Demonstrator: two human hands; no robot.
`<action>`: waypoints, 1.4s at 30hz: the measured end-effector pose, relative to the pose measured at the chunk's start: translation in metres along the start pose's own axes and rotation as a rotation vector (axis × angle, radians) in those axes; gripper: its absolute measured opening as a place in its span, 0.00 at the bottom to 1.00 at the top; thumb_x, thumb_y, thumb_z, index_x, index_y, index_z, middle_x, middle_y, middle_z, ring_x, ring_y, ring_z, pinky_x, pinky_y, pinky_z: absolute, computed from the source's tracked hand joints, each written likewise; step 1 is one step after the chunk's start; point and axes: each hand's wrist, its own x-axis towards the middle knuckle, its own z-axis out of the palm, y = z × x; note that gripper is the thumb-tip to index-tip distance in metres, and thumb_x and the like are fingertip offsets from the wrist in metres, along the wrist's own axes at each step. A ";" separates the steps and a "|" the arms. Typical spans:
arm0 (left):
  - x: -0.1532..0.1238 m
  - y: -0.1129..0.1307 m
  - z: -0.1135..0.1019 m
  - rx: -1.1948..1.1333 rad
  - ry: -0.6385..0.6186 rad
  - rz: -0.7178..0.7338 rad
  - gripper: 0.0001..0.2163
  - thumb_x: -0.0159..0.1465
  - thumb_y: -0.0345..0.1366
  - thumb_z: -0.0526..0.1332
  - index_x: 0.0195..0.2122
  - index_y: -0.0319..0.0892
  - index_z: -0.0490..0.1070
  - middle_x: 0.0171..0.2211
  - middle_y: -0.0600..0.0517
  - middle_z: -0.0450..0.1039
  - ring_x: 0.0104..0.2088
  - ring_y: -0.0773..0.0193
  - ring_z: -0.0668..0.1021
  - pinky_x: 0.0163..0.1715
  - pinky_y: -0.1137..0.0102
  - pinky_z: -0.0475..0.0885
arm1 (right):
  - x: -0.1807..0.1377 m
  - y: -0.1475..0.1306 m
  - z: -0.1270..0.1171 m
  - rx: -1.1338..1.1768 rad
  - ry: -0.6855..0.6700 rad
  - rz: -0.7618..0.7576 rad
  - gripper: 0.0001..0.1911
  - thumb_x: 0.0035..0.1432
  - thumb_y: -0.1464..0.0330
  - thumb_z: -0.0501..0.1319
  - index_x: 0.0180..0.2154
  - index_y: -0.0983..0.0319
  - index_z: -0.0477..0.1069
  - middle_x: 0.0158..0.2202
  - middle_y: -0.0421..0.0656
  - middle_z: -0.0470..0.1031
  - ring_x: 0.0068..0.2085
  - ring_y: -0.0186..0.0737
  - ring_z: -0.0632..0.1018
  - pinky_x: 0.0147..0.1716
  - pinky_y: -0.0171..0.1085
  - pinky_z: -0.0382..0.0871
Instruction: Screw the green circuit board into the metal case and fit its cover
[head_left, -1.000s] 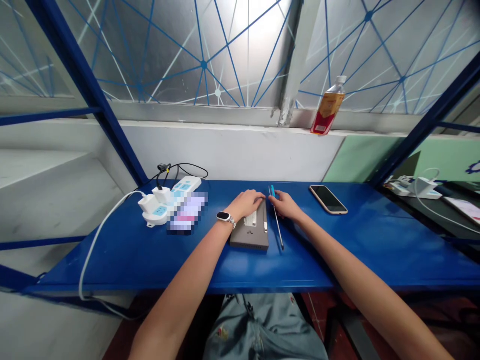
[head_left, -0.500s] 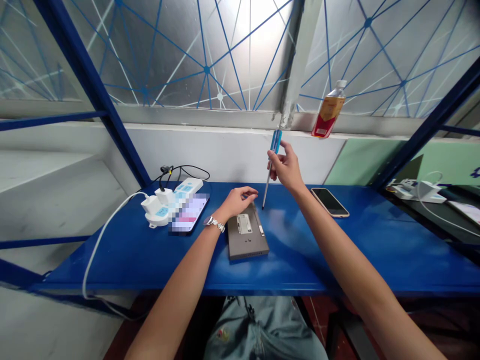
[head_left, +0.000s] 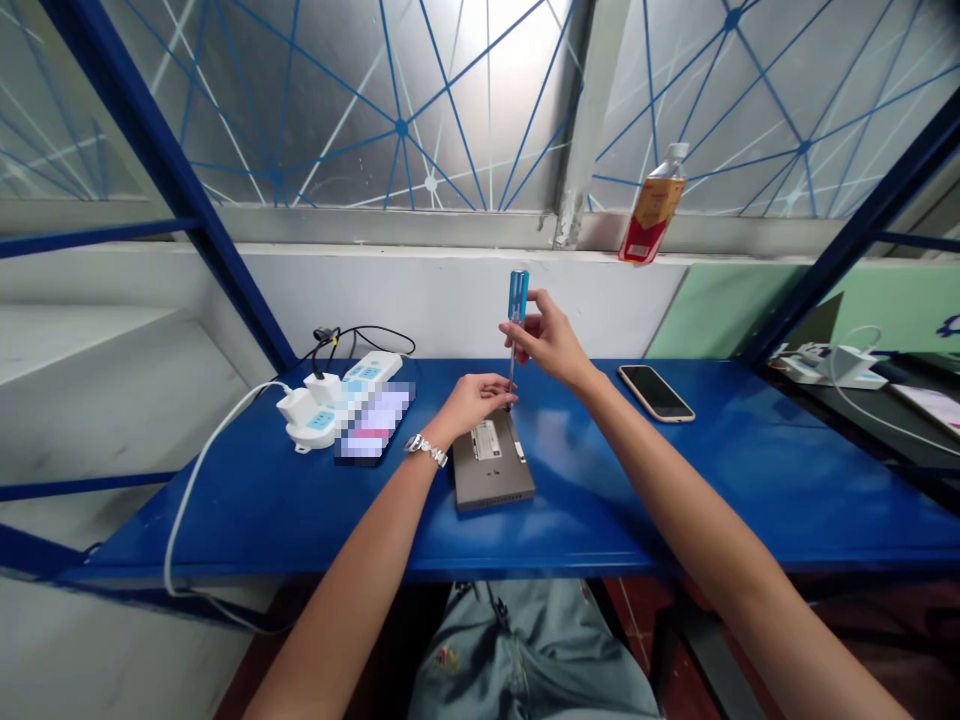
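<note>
A flat grey-brown metal box (head_left: 493, 480) with a white label and a row of small vents lies on the blue table. My left hand (head_left: 474, 400) rests over its far end, thumb and fingers drawn together around the lower end of the screwdriver; what they pinch is too small to make out. In my right hand (head_left: 544, 335) is a screwdriver (head_left: 518, 295) with a clear blue handle, gripped low on the handle and top of the shaft. It stands nearly upright, its tip down at the box's far right corner, partly hidden by my left fingers.
To the left on the blue table (head_left: 592, 500) lie a white power strip (head_left: 322, 425) with plugged-in chargers and a phone with a blurred screen (head_left: 375, 425). A dark-screened phone (head_left: 656, 393) is at the right. A drink bottle (head_left: 652, 210) stands on the window ledge.
My right hand has moved left and slightly down, bringing the tilted screwdriver nearly upright with its tip at the box's far corner. My left fingers have closed in around the tip.
</note>
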 end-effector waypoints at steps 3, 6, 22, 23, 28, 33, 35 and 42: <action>0.001 -0.003 -0.001 0.026 -0.007 0.008 0.14 0.58 0.42 0.72 0.39 0.36 0.80 0.36 0.44 0.83 0.36 0.58 0.84 0.47 0.60 0.79 | -0.002 0.004 -0.002 0.016 0.004 0.006 0.28 0.59 0.48 0.67 0.50 0.55 0.58 0.28 0.34 0.75 0.20 0.31 0.73 0.23 0.34 0.69; 0.003 -0.008 -0.002 0.035 -0.009 0.020 0.15 0.58 0.43 0.73 0.40 0.37 0.81 0.36 0.44 0.83 0.37 0.57 0.84 0.47 0.60 0.79 | -0.003 0.006 -0.004 0.047 -0.018 -0.025 0.27 0.60 0.48 0.66 0.50 0.55 0.58 0.28 0.34 0.76 0.20 0.31 0.73 0.23 0.35 0.69; 0.006 -0.020 -0.007 0.096 0.008 0.070 0.12 0.59 0.41 0.72 0.38 0.37 0.80 0.33 0.46 0.82 0.35 0.59 0.84 0.41 0.65 0.79 | -0.003 -0.001 -0.005 0.052 -0.103 -0.056 0.29 0.63 0.49 0.65 0.59 0.56 0.65 0.35 0.42 0.80 0.26 0.34 0.73 0.23 0.36 0.73; 0.006 -0.020 -0.007 0.104 0.011 0.072 0.12 0.59 0.41 0.72 0.37 0.37 0.80 0.33 0.46 0.82 0.35 0.59 0.84 0.41 0.65 0.78 | -0.003 -0.002 -0.005 0.048 -0.111 -0.050 0.30 0.63 0.49 0.64 0.59 0.57 0.66 0.36 0.43 0.80 0.26 0.35 0.74 0.23 0.36 0.73; 0.004 -0.018 -0.007 0.136 0.030 0.089 0.11 0.58 0.40 0.72 0.35 0.37 0.79 0.31 0.46 0.82 0.34 0.59 0.83 0.38 0.66 0.77 | -0.007 -0.005 -0.003 0.013 -0.114 0.012 0.28 0.61 0.50 0.66 0.54 0.60 0.71 0.38 0.46 0.81 0.28 0.36 0.75 0.24 0.36 0.72; 0.002 -0.014 -0.004 0.160 0.050 0.103 0.11 0.57 0.41 0.72 0.33 0.37 0.79 0.30 0.47 0.81 0.32 0.59 0.82 0.36 0.67 0.77 | -0.012 0.000 0.008 -0.033 0.100 -0.007 0.23 0.55 0.50 0.71 0.39 0.57 0.66 0.29 0.38 0.75 0.25 0.34 0.72 0.22 0.34 0.68; 0.002 -0.012 -0.003 0.179 0.056 0.107 0.10 0.58 0.40 0.72 0.33 0.38 0.79 0.30 0.47 0.81 0.33 0.60 0.82 0.35 0.68 0.76 | -0.014 0.001 0.013 -0.092 0.229 -0.022 0.24 0.53 0.50 0.72 0.33 0.56 0.62 0.26 0.36 0.71 0.24 0.33 0.71 0.23 0.34 0.66; 0.001 -0.011 -0.002 0.202 0.057 0.123 0.09 0.59 0.40 0.71 0.33 0.38 0.78 0.30 0.48 0.81 0.32 0.62 0.81 0.34 0.69 0.75 | -0.017 -0.003 0.018 -0.310 0.425 -0.046 0.28 0.52 0.48 0.72 0.26 0.57 0.59 0.22 0.36 0.66 0.24 0.36 0.71 0.24 0.35 0.64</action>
